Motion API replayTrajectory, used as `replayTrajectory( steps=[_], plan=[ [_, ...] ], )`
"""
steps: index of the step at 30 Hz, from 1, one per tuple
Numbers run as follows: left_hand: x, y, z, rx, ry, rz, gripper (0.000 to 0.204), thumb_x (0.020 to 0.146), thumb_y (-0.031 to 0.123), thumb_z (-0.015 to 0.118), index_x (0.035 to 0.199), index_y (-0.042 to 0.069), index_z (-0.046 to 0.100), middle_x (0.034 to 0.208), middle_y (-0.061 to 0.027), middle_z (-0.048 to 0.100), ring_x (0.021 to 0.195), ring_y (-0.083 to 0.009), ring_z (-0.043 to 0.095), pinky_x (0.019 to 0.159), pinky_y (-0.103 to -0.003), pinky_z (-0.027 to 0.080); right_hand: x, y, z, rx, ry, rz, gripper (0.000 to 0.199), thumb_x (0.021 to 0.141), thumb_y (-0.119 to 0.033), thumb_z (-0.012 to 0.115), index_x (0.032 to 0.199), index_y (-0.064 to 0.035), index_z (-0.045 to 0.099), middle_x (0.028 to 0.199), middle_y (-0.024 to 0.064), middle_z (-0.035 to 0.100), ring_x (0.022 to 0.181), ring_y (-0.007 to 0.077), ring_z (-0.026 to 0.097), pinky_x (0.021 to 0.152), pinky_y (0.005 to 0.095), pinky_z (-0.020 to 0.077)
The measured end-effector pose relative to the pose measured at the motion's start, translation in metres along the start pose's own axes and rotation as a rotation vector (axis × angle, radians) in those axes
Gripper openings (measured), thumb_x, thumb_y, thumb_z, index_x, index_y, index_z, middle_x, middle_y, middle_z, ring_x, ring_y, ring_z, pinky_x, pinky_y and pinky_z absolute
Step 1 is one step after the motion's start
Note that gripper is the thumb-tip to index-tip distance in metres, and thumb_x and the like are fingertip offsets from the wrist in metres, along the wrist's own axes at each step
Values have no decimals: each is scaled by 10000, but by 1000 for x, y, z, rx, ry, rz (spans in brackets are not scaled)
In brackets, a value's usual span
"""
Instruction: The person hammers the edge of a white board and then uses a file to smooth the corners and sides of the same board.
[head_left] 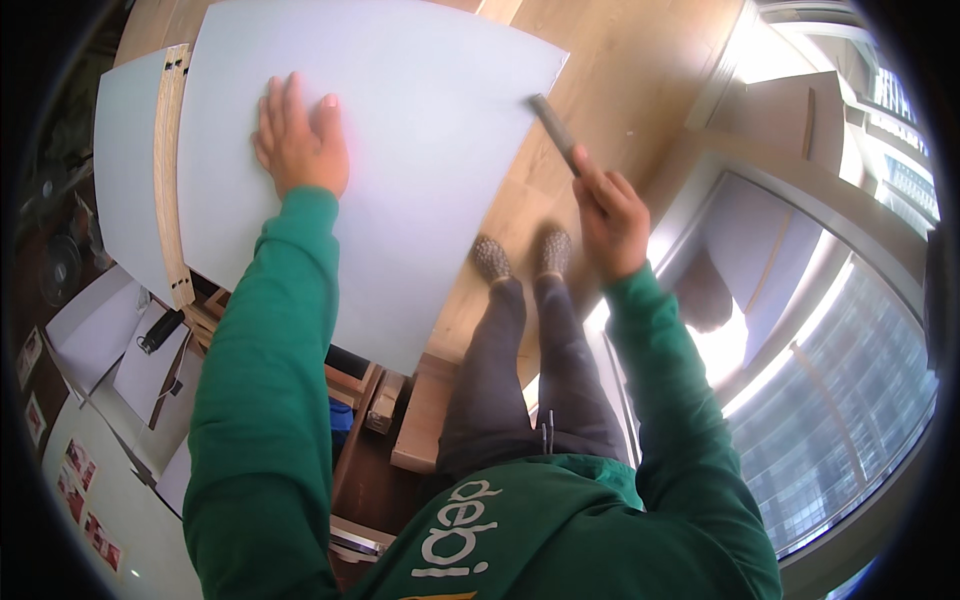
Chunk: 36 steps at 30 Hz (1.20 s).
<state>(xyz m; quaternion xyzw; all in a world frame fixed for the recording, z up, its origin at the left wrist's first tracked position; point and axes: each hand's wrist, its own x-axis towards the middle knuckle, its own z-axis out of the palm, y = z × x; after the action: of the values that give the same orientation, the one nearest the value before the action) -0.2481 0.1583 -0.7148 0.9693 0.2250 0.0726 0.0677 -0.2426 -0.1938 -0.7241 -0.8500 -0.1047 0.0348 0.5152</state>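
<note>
A large pale grey-white board (pixel 400 170) lies in front of me. My left hand (pixel 303 140) rests flat on its upper left part, fingers spread, holding nothing. In my right hand (pixel 612 215), off the board's right side, is a long, narrow, flat grey file (pixel 556 130). Its far end touches or hovers just over the board's right edge, close to the far right corner; which of the two I cannot tell. The fingers are wrapped round the near end, hiding the grip. Both hand and tool are slightly blurred.
A wooden strip (pixel 170 180) with dark fittings runs along the board's left side, beside another pale panel (pixel 128 170). Wooden drawer parts (pixel 385 400) lie below the board. A black cylindrical object (pixel 160 330) sits at the left. The wooden floor (pixel 620 60) and a window (pixel 820 400) are at the right.
</note>
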Motion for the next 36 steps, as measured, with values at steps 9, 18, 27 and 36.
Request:
replayTrajectory(
  steps=[9, 18, 27, 36],
  plan=[
    [0, -4, 0, 28, -1, -5, 606, 1037, 494, 425, 1562, 199, 369, 1654, -65, 294, 1539, -292, 212, 1246, -530, 101, 37, -11, 13, 22, 7, 23, 405, 943, -59, 678, 1323, -199, 686, 708, 80, 488, 589, 178, 481, 578, 301, 442],
    [1, -1, 4, 10, 15, 16, 613, 1036, 497, 421, 1564, 191, 366, 1654, -70, 294, 1537, -300, 219, 1244, -535, 104, 43, -12, 25, 87, 26, 12, 456, 915, 2, 693, 1326, -194, 685, 698, 72, 437, 588, 156, 441, 565, 298, 424],
    [0, -2, 2, 9, 9, 21, 614, 1035, 491, 420, 1563, 183, 362, 1653, -77, 291, 1538, -303, 212, 1243, -541, 102, -29, -16, 16, 48, -27, 112, 449, 916, 14, 686, 1323, -175, 684, 697, 78, 429, 585, 169, 468, 570, 291, 429],
    [0, -9, 6, 13, 15, 35, 625, 1031, 496, 418, 1562, 172, 359, 1652, -85, 288, 1538, -308, 207, 1239, -557, 100, 10, -18, 22, 82, 19, 38, 397, 944, -43, 674, 1313, -189, 690, 693, 95, 449, 575, 190, 459, 565, 309, 428]
  ],
)
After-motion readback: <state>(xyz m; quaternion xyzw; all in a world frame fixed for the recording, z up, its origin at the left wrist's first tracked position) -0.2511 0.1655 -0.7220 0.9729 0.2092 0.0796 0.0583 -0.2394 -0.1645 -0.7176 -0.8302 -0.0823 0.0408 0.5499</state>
